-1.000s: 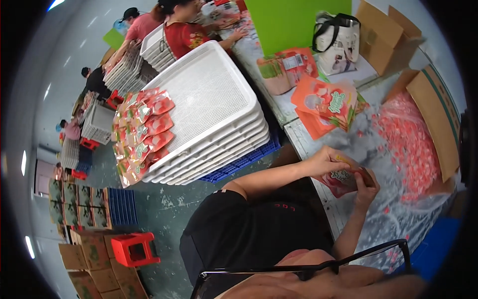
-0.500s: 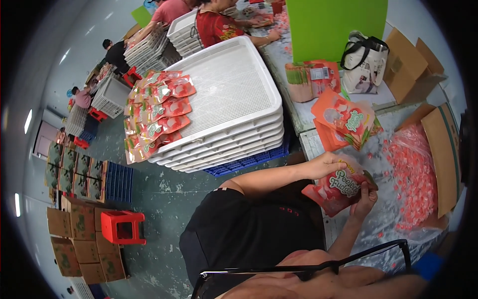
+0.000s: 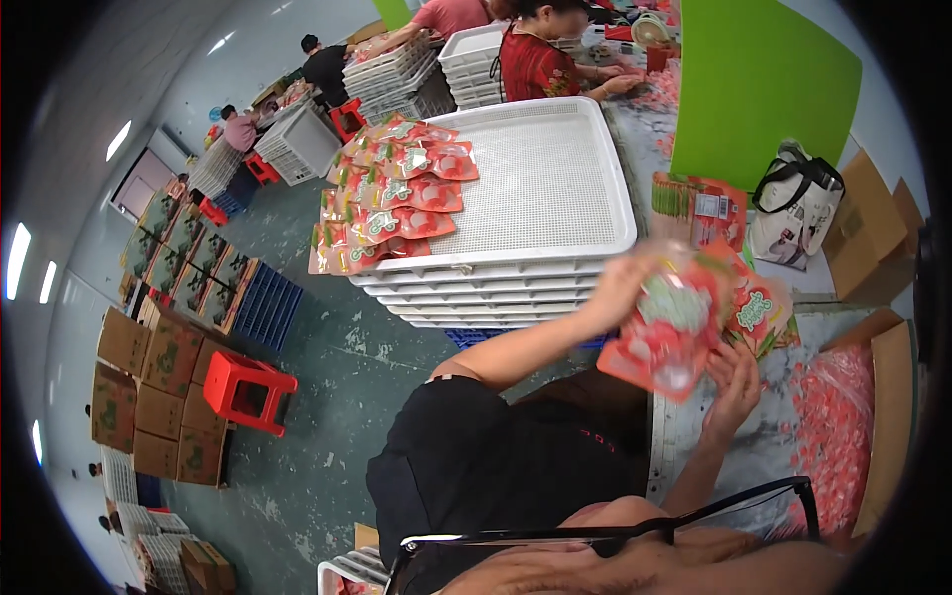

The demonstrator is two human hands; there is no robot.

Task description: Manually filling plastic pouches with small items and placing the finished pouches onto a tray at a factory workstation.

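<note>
My left hand (image 3: 618, 291) is closed on the upper edge of a red snack pouch (image 3: 662, 332), held tilted in front of me and slightly blurred. Just off the pouch's right side is my right hand (image 3: 734, 385), its fingers apart, gripping nothing. Behind the held pouch, more flat pouches (image 3: 756, 309) lie on the worktable (image 3: 674, 436). To the left stands a stack of white mesh trays (image 3: 540, 164). Rows of filled pouches (image 3: 397, 193) cover the left part of its top tray.
At right, small red-wrapped pieces (image 3: 833, 421) fill a plastic-lined carton (image 3: 892, 426). Farther back are upright pouches (image 3: 699, 210), a tote bag (image 3: 796, 208) and a green panel (image 3: 764, 99). A red stool (image 3: 248, 390) stands on the floor. A person in red (image 3: 535, 64) works beyond the trays.
My view has swung left. The left hand has lifted the pouch up and leftward toward the trays, and my right hand has let go of its edge.
</note>
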